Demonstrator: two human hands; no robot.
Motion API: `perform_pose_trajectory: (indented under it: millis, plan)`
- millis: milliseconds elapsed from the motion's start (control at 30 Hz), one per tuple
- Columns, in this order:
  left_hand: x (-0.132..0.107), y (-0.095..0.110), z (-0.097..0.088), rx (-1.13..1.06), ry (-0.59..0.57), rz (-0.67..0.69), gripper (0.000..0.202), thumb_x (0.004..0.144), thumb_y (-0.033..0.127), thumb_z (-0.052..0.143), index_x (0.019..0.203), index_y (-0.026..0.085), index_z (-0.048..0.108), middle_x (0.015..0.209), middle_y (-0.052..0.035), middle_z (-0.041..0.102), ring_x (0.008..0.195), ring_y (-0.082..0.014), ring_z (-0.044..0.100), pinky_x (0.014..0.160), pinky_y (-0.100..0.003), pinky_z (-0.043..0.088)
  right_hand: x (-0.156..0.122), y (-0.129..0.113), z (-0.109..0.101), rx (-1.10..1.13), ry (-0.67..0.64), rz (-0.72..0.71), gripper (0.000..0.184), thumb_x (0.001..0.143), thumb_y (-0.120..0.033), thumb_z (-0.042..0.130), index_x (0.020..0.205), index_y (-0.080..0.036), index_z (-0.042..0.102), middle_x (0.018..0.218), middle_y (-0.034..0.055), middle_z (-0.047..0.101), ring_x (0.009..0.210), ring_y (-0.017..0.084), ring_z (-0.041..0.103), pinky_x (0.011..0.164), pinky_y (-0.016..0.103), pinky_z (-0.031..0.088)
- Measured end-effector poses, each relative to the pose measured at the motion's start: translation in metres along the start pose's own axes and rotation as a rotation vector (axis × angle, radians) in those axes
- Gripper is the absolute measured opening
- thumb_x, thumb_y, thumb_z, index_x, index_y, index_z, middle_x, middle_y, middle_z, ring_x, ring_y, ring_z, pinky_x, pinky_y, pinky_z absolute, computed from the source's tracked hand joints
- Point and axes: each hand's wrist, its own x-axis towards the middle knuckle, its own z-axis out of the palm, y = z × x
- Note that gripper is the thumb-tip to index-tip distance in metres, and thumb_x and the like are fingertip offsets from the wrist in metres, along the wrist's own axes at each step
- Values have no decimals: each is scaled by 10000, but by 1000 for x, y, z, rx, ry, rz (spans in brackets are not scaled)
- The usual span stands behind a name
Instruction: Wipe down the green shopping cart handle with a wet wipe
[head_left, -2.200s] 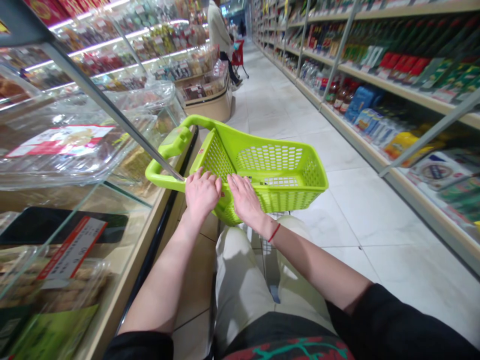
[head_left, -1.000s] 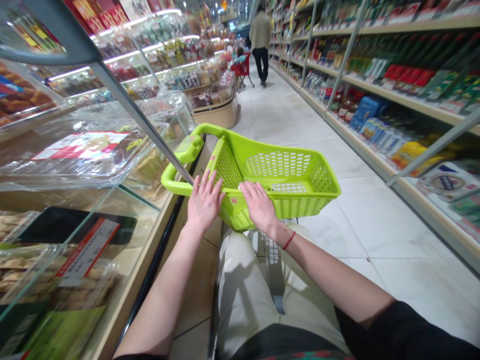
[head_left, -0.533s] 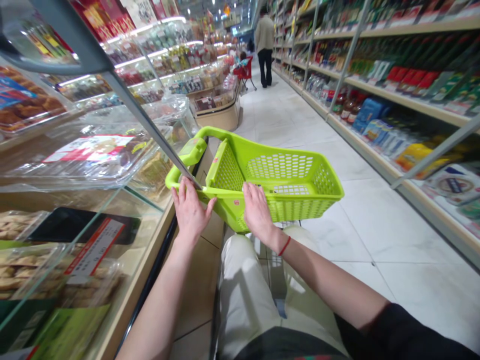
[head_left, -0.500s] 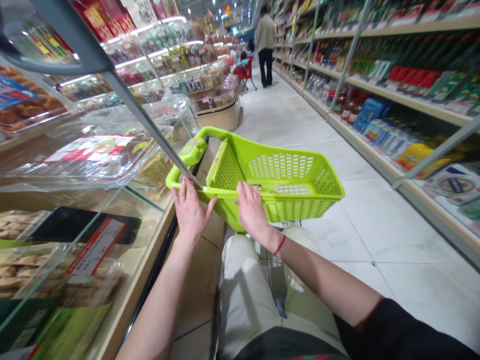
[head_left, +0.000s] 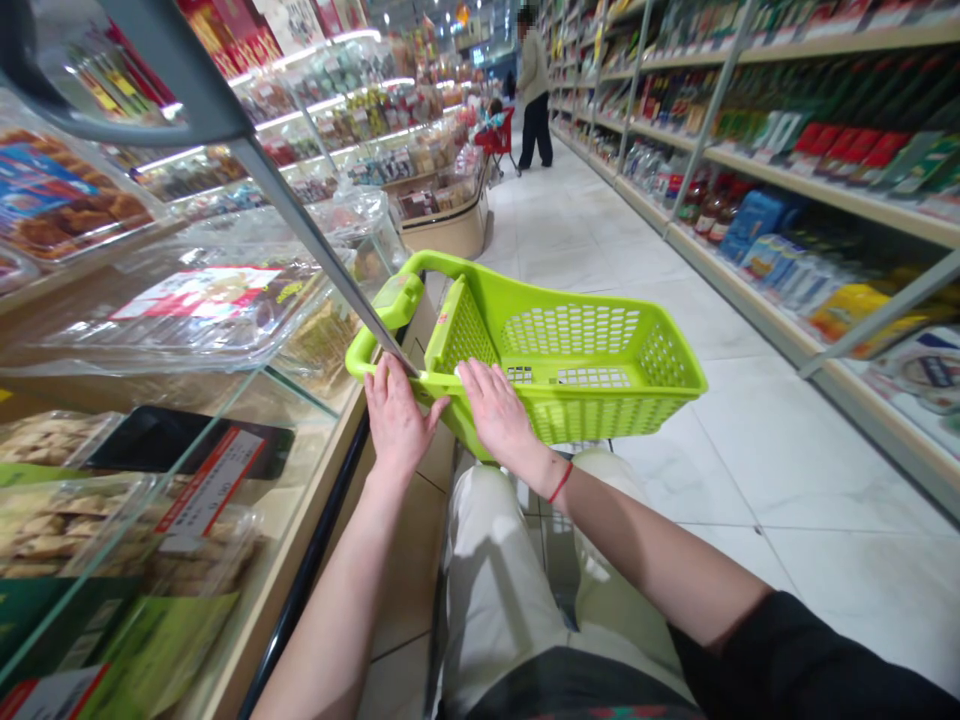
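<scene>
A bright green shopping basket (head_left: 611, 412) with pierced sides and a looped handle stands in front of my knees, with no goods visible inside. My left hand (head_left: 401, 420) lies against its near side by the handle end, fingers stretched up to the rim and thumb apart. A grey metal pole (head_left: 319, 240) slants down and ends just above those fingers. Beside it, my right hand (head_left: 496, 412), with a red string at the wrist, rests on the near rim. Its fingers are extended and lie flat, pointing toward the handle side.
A glass-fronted display counter (head_left: 300, 395) with packed foods runs close on my left. Long goods shelves (head_left: 832, 190) line the right. Up the tiled aisle (head_left: 525, 225), a person (head_left: 534, 90) stands near a red cart (head_left: 495, 140) with a small child in it.
My right hand has slid left along the rim, closer to my left hand, its fingers now straighter. The view has shifted slightly. The person up the aisle has turned toward the red cart.
</scene>
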Motion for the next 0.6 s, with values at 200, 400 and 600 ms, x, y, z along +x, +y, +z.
perform_pose_trajectory:
  millis: [200,400,600]
  plan:
    - [1,5,5,6,-1,-3,1087,808,494,702,1552,40,52,1552,-308,301,1497,-389,206,1221,-592,116,-29,28,-6,-15,67,242,665,839,13,324,1500,-47,352,1507,226,430,1460,276,309,1202,546,245]
    - [2,9,6,-9,-8,-15,838,904,302,546,1556,62,76,1551,-265,343,1501,-351,218,1221,-587,144,15,-27,4,108,11,108,610,886,-38,344,1495,6,338,1533,256,377,1466,283,288,1217,524,227]
    - [1,6,-1,4,-53,13,792,895,249,501,1556,85,96,1561,-240,341,1492,-335,251,1226,-571,159,20,-26,9,61,23,-139,577,932,-47,288,1501,-76,374,1574,178,350,1493,233,239,1228,480,234]
